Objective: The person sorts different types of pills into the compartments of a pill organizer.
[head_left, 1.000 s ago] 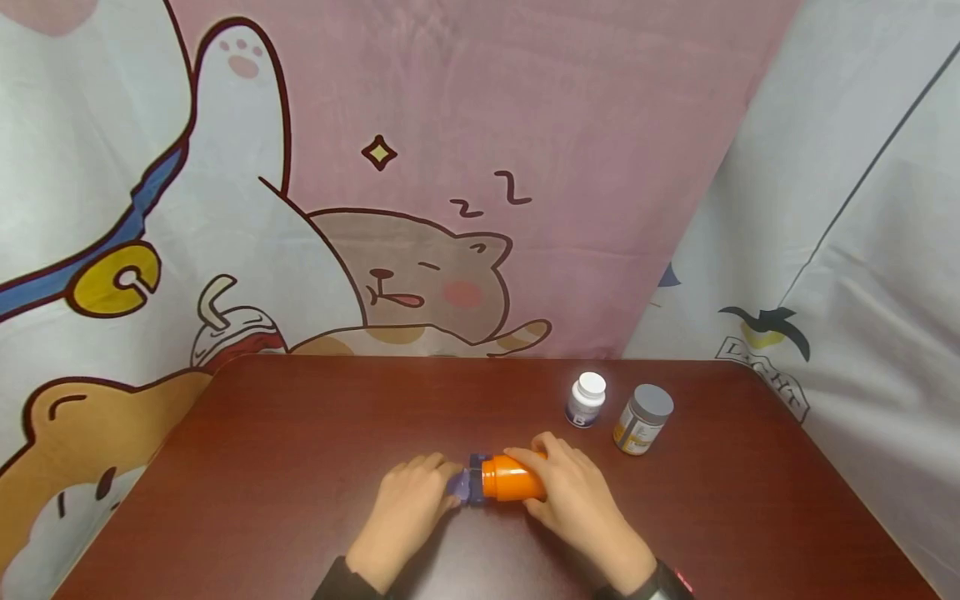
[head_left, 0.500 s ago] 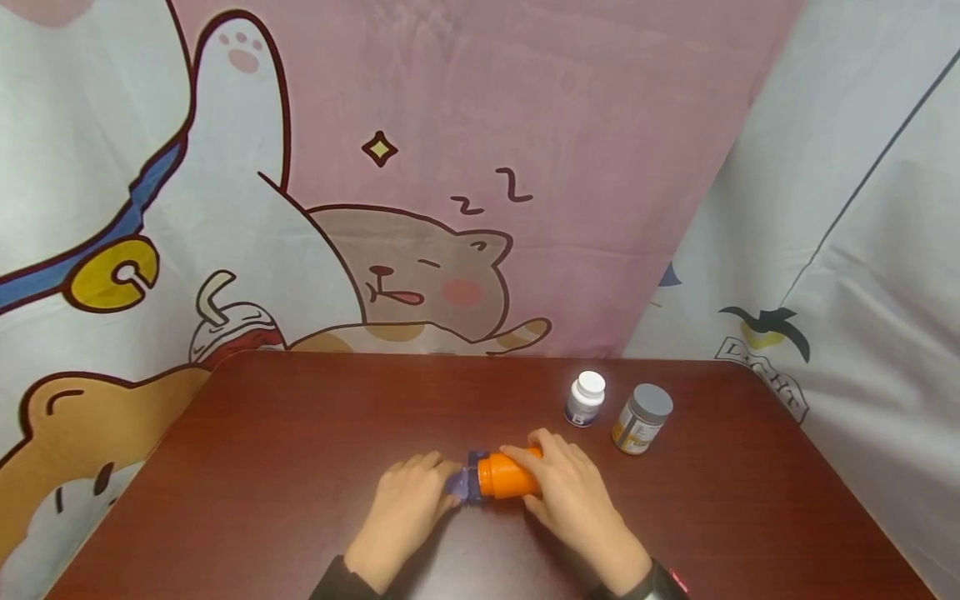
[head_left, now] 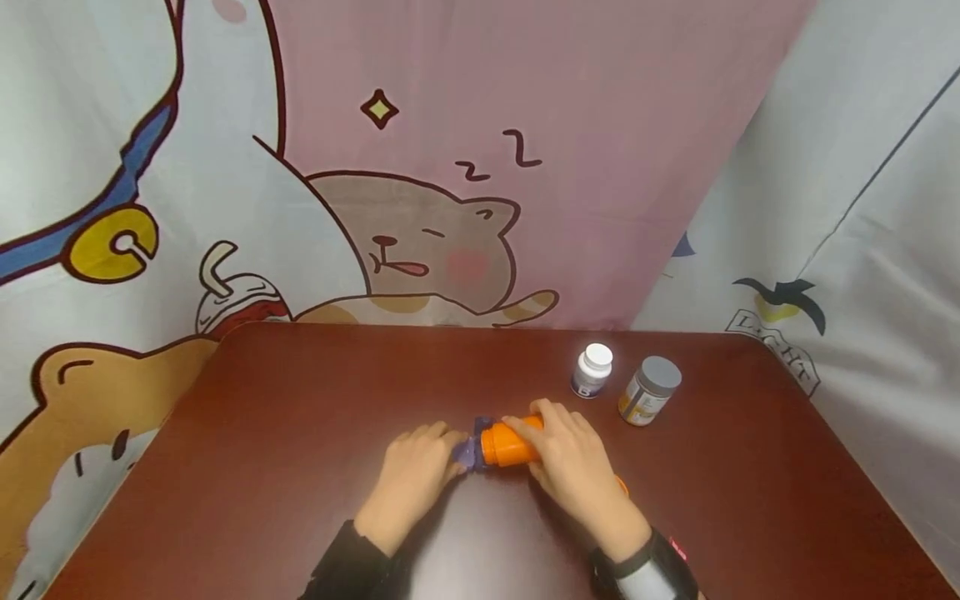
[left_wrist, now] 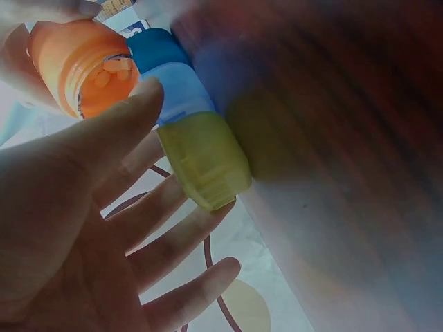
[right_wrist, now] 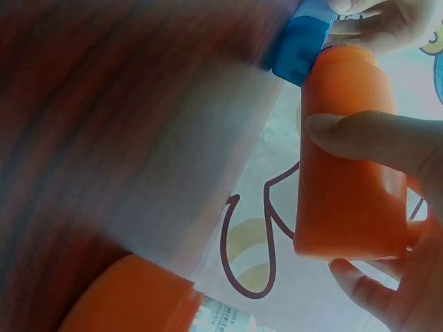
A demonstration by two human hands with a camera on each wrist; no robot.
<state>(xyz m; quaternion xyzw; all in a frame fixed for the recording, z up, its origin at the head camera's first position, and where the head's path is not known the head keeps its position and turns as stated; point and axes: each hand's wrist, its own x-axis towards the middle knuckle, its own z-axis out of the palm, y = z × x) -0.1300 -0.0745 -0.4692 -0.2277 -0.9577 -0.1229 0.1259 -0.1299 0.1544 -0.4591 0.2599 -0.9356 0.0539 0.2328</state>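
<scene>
My left hand (head_left: 416,471) pinches a small pill organizer (left_wrist: 181,93) with thumb and fingers. Its sections are dark blue, pale blue and yellow in the left wrist view. My right hand (head_left: 572,462) grips an orange pill bottle (head_left: 507,444), tipped on its side with the uncapped mouth toward the organizer. White tablets (left_wrist: 114,72) lie inside the bottle, near its mouth. The bottle's neck is right beside the dark blue section; whether they touch, I cannot tell. The organizer's inside is hidden from view.
A small white bottle (head_left: 592,371) and a grey-lidded jar (head_left: 649,392) stand upright at the back right of the brown table (head_left: 337,375). Another orange thing (right_wrist: 131,297) is partly hidden behind my right wrist. A small red item (head_left: 677,547) lies near my right sleeve.
The head view has tipped downward, so the table sits higher in it. An orange edge now shows beside my right wrist. Both hands keep their holds, almost unmoved.
</scene>
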